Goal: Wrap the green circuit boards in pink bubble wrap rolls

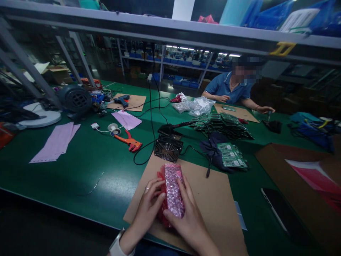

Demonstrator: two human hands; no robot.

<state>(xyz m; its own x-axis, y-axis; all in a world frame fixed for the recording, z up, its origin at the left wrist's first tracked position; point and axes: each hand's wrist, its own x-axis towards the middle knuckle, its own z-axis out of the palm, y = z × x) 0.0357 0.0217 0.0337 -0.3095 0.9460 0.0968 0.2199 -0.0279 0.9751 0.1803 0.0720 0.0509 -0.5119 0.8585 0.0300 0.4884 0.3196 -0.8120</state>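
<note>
A pink bubble-wrapped package (pixel 173 192), with redder wrap along its left side, is held upright over a brown cardboard sheet (pixel 213 199). My left hand (pixel 149 204) presses its fingers against the red wrap on the left; a ring and a white watch show on that arm. Around the right side of the package my right hand (pixel 186 208) is wrapped, its thumb low on the front and its fingers along the edge. Just beyond the package stands a small black fan (pixel 168 148). What lies inside the wrap is hidden.
Orange cutters (pixel 130 143), a wire spool and pink papers (pixel 54 142) lie left on the green table. Circuit boards (pixel 232 155) and a dark cloth are at the right, near a phone (pixel 282 209) and a cardboard box. A person sits opposite; a shelf hangs overhead.
</note>
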